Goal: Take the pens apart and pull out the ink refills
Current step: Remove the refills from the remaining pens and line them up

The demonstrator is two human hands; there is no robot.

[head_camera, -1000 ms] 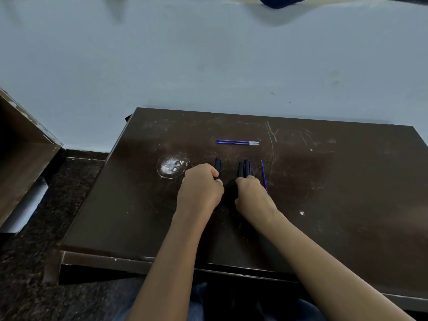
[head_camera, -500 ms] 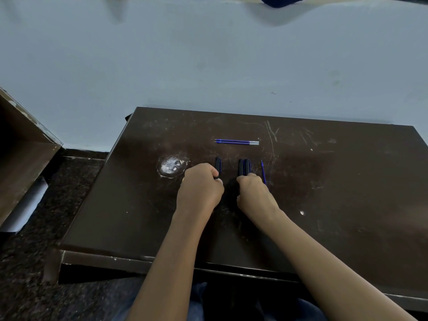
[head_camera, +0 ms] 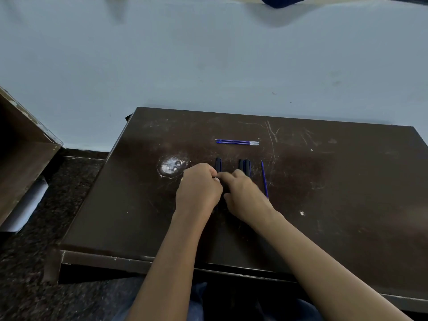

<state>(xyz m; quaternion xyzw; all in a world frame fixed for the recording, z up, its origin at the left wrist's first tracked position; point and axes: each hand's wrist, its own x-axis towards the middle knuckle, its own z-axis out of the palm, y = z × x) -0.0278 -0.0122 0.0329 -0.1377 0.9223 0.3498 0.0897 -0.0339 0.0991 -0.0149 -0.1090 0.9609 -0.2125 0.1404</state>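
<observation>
The right hand (head_camera: 245,195) has slid left to meet the left hand (head_camera: 198,188), which curls round a black pen (head_camera: 218,164). The right's hold is hidden.

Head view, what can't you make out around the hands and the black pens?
- Head view: near ends of the black pens hidden behind the left hand and right hand.
- What either hand grips, if anything: covered by knuckles.
- Table: right side cut off by the frame edge.

Single head view, close, facing forward-down over dark table (head_camera: 347,181) toward wall (head_camera: 208,66).
</observation>
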